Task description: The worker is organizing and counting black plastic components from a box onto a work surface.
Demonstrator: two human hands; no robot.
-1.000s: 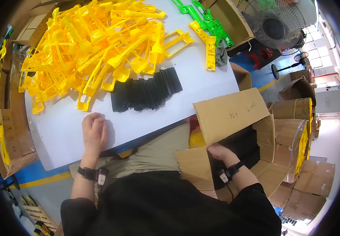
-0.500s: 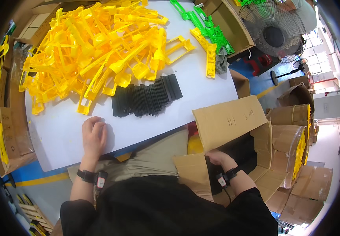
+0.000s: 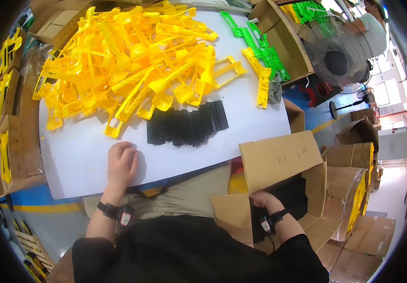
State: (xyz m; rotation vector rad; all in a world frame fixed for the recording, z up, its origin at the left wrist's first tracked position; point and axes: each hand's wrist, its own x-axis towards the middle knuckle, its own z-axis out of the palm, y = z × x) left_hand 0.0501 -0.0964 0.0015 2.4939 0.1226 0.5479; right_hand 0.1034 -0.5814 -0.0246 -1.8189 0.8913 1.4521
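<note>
My left hand rests on the white tabletop near its front edge, fingers loosely curled with nothing seen in them. Just beyond it, to the right, thin flat black strips lie in a packed row. My right hand reaches into an open cardboard box beside my lap. Its fingers are largely hidden at the box's near flap, so what they hold, if anything, does not show. Black material lies inside that box. A large heap of yellow plastic frames covers the table's far left.
Green plastic parts and a single yellow piece lie at the table's far right, next to another open carton. A large fan stands beyond, near another person. Cartons of yellow parts stand at right; more boxes line the left.
The view has shifted, so the table and heap sit further right and a little lower. Both hands stay at the same places, left on the table, right in the box.
</note>
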